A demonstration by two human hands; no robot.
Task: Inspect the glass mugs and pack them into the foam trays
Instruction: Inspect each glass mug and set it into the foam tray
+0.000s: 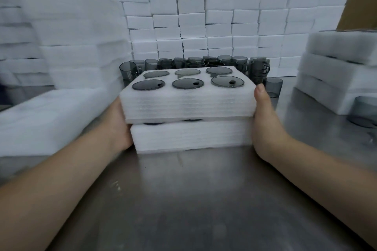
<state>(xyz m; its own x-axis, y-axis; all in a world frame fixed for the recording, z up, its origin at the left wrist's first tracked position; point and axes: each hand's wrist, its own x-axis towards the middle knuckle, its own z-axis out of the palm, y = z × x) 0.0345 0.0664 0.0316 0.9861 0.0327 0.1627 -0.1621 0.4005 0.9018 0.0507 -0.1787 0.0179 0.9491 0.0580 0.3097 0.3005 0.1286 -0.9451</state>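
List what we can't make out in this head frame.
Head view:
lower tray contents: covered by top tray.
Fingers of left hand and right hand: behind the trays.
loose mugs: partly blocked, uncountable.
right-edge mug: cut off by frame.
left foam stack: blurred.

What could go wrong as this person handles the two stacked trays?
The top tray overhangs the lower tray, so it might slide if the left hand or right hand tilts the stack. Behind, loose mugs stand close, and one mug sits beside the right hand; pushing the stack could knock them.
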